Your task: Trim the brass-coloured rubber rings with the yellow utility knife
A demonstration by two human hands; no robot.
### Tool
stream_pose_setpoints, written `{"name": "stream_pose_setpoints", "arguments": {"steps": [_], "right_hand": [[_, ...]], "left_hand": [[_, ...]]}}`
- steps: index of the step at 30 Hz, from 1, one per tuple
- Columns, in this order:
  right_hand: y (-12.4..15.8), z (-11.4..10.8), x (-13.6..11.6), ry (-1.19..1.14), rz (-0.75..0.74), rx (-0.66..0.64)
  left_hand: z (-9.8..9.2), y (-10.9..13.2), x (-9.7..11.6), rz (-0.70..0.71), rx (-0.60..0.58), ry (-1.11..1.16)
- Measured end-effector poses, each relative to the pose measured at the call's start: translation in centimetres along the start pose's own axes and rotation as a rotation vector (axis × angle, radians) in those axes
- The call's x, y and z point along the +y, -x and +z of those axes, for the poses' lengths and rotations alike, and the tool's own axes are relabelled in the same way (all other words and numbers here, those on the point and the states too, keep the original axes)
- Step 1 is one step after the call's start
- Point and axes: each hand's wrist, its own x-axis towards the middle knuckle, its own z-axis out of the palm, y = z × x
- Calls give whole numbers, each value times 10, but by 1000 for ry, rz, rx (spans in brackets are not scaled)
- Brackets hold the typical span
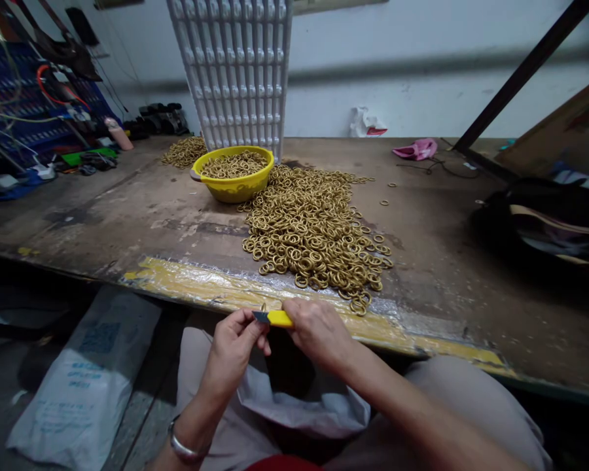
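Note:
My right hand point(317, 327) is wrapped round the yellow handle of a utility knife point(279, 318), whose dark blade points left. Pinched between the fingers of my left hand point(234, 340) is a brass-coloured ring point(264, 307); only its upper part shows above the blade. The blade lies at the left fingertips, and I cannot tell whether it touches the ring. Both hands are over my lap, just in front of the table's edge. Beyond them spreads a large heap of similar rings point(309, 222). A yellow plastic basin point(235, 190) full of rings stands behind and left of the heap.
A ridged grey plastic panel point(235, 78) stands upright behind the basin, beside a smaller ring pile point(184, 152). Yellow tape point(186, 281) covers the table's front edge. A white bag point(304, 405) hangs open between my knees. A printed sack point(88, 386) lies below left; a dark bag point(544, 229) sits right.

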Motion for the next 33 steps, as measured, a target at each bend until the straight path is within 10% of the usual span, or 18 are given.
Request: {"name": "stream_pose_setpoints", "arguments": {"steps": [11,16,28,33], "right_hand": [[-3,-7,-1,20,27,-56],[-14,-14,27,134,266,-52],[-34,11,30,130,325,-30],[-29,4,26,-567,402,-14]], "left_hand": [[2,4,14,76,15,-211],[6,21,26,146,-110,-220],[0,-2,-10,-255,-277,480],[7,-11,-19,-190,-116,270]]}}
